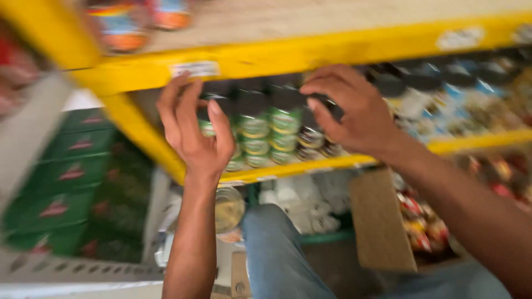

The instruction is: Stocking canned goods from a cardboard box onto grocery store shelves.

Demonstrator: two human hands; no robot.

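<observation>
Both hands reach into a yellow shelf (288, 55) stocked with stacked small green-labelled cans (271, 135). My left hand (194, 130) curls around a can (207, 128) at the left end of the stack. At the right end, my right hand (349, 111) grips a dark-lidded can (331, 108). The picture is blurred by motion, so the fingers' contact is hard to judge.
Dark-lidded jars (443, 94) fill the shelf to the right. Green cartons (72, 188) are stacked at the left. An open cardboard box (382, 221) with red packets sits lower right, my jeans-clad knee (277, 249) below. Cans (122, 25) stand on the shelf above.
</observation>
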